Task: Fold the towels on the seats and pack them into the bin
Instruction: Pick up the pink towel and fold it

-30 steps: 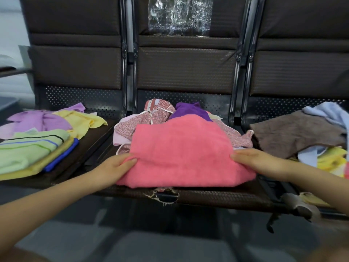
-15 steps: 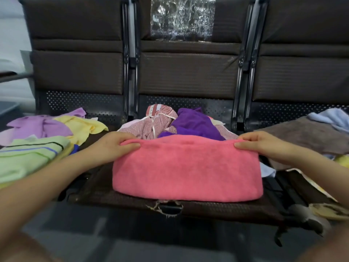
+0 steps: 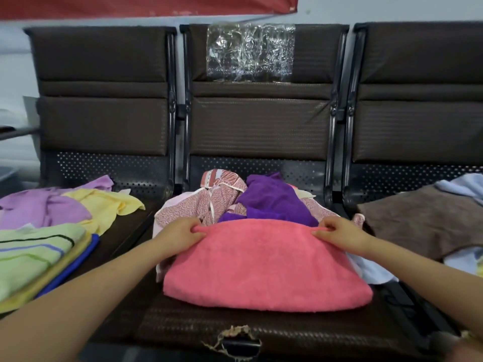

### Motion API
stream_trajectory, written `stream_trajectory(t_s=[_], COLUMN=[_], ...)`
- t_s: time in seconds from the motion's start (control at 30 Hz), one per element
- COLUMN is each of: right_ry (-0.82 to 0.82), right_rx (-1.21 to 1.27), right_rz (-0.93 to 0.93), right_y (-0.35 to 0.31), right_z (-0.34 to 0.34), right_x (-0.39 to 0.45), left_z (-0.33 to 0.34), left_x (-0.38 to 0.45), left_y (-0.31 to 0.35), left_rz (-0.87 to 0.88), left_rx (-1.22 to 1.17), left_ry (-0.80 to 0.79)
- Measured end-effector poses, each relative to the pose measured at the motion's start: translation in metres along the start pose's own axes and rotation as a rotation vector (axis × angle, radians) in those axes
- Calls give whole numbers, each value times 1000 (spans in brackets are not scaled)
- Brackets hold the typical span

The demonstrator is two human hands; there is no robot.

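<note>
A folded pink towel lies on the middle seat, on top of a heap of unfolded cloths. My left hand pinches its far left corner. My right hand pinches its far right corner. Behind the pink towel sit a purple towel and a red patterned cloth. No bin is in view.
On the left seat lie a stack of folded towels with a green striped one on top, plus loose lilac and yellow cloths. The right seat holds a brown towel and a light blue cloth. The middle seat's front edge is torn.
Both hands lifted the towel's near edge and carried it away from me to the far edge, folding the pink towel in half. The camera tilted upward.
</note>
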State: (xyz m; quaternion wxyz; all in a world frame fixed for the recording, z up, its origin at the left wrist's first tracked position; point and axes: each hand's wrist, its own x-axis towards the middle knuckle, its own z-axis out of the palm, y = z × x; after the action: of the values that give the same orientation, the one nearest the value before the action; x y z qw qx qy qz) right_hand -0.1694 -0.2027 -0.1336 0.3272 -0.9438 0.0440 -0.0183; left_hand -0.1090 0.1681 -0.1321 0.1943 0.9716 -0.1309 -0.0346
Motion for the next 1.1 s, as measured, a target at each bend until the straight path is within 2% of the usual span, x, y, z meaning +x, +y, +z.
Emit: stream_trajectory(t_s=[0.1, 0.2, 0.27, 0.3, 0.33, 0.4, 0.47, 0.53, 0.67, 0.77, 0.87, 0.97, 1.1], right_ry=[55, 107, 73, 28, -24, -141, -210, -241, -212, -228, -268, -263, -54], right_rx=[62, -104, -112, -38, 61, 224, 301, 382, 638, 792, 588, 378, 561], right_rz=[69, 215, 291, 342, 408, 513, 496, 463, 455, 464, 476, 447, 472], right_y=[0, -1, -4, -4, -2, 1, 6, 6, -4, -16, -17, -19, -33], right_z=[2, -7, -17, -21, -22, -22, -18, -16, -12, -12, -9, -9, -35], right_x=[-3, -10, -21, -26, -32, -46, -56, -62, -62, -61, -68, -75, -77], left_z=[1, -6, -15, -19, -21, -22, -17, -13, -11, -11, -6, 1, 13], left_x=[-4, -11, -20, -26, -32, -44, -55, -61, -63, -65, -65, -63, -68], left_y=[-3, -6, -5, -3, -3, -3, -6, -9, -12, -4, 5, 21, 43], left_rz=[-50, -38, 22, 40, 30, -104, -279, -353, -401, -432, -490, -555, -562], left_rx=[-55, -21, -47, -90, -128, -154, -102, -167, -680, -810, -892, -997, -1108], left_ry=[50, 176, 305, 327, 302, 123, -91, -155, -199, -179, -152, -42, 52])
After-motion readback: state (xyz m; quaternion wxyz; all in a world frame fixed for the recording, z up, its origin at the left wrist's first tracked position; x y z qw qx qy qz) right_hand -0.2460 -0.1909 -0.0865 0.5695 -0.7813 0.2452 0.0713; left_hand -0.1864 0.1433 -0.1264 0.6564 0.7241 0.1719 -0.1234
